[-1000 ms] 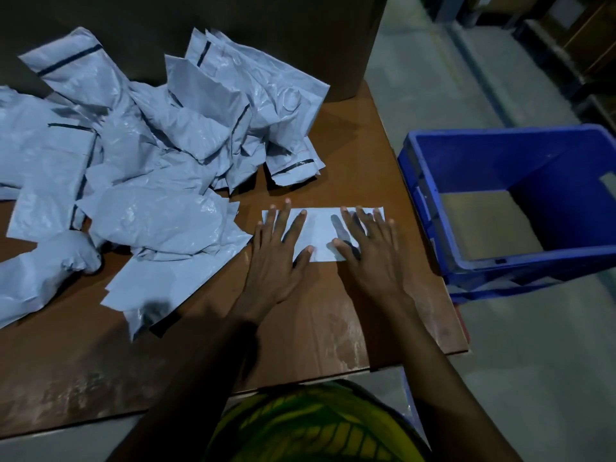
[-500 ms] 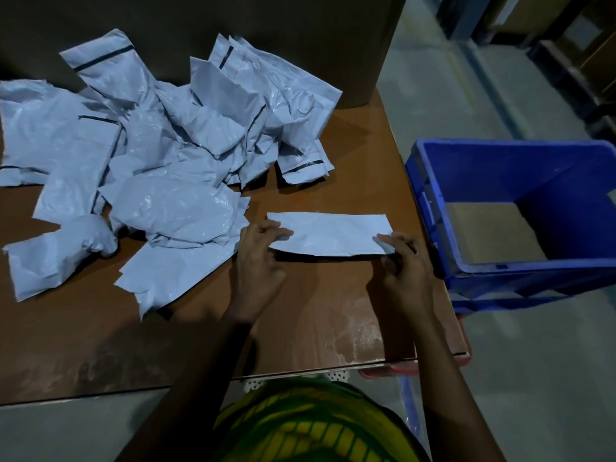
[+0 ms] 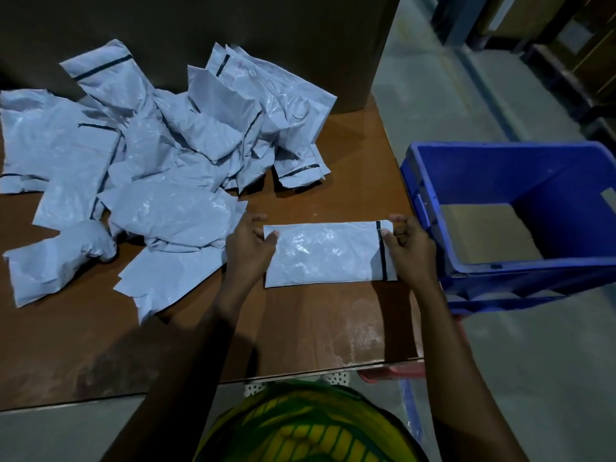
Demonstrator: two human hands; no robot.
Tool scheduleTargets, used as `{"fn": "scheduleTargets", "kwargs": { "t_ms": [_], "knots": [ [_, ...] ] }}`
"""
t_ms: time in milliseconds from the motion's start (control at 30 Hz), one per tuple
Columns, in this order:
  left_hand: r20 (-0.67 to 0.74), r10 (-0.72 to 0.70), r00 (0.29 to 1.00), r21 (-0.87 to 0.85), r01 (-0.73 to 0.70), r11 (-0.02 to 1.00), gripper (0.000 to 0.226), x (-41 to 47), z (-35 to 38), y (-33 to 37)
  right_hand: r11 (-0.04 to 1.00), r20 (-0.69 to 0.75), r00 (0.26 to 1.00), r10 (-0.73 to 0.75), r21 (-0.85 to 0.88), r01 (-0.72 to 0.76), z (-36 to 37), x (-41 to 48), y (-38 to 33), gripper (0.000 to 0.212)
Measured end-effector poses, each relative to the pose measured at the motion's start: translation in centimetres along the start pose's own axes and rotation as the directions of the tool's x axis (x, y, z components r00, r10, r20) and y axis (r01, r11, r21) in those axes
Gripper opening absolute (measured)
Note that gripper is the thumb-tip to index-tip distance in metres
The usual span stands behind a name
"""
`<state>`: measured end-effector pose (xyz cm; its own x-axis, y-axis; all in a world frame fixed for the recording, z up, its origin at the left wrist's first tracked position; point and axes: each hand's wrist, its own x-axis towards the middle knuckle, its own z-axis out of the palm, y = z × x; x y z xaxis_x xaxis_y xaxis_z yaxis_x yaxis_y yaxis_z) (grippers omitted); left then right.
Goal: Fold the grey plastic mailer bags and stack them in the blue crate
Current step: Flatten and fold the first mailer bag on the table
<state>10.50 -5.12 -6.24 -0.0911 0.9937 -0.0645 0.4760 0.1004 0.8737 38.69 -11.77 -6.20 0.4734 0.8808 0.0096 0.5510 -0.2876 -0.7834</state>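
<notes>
A folded grey mailer bag [image 3: 328,253] with a black strip near its right end is held just above the brown table [image 3: 300,328]. My left hand [image 3: 248,245] pinches its left end and my right hand [image 3: 408,248] pinches its right end, thumbs on top. A loose heap of unfolded grey mailer bags [image 3: 160,161] covers the table's far left half. The blue crate [image 3: 520,221] stands off the table's right edge, close to my right hand; only a brown cardboard sheet [image 3: 486,231] shows on its floor.
A tall dark box [image 3: 300,35] stands at the back of the table behind the heap. Grey floor lies to the right, with dark shelving at the far right. A red object [image 3: 393,373] pokes out below the table's near right corner.
Both hands first pressed flat on the folded bag, then slid to its ends and pinched them. The bag is now lifted and turned over, showing its black strip.
</notes>
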Motion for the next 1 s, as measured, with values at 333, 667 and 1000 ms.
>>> {"fn": "scheduleTargets", "kwargs": {
  "t_ms": [333,667,1000],
  "knots": [
    [0.175,0.518,0.838,0.481,-0.531,0.697,0.041,-4.5,4.7,1.0,0.846,0.036,0.918,-0.395,-0.376,0.379,4.9,-3.2,-0.1,0.027],
    [0.460,0.352,0.815,0.557,-0.573,0.601,0.044,-4.4,7.8,2.9,0.873,-0.110,0.926,-0.362,-0.388,0.295,7.8,-5.1,1.2,0.027],
    [0.500,0.387,0.775,0.441,-0.612,0.657,0.053,-4.1,6.2,1.4,0.874,-0.029,0.927,-0.374,-0.346,0.342,6.3,-3.8,1.1,0.024]
  ]
}}
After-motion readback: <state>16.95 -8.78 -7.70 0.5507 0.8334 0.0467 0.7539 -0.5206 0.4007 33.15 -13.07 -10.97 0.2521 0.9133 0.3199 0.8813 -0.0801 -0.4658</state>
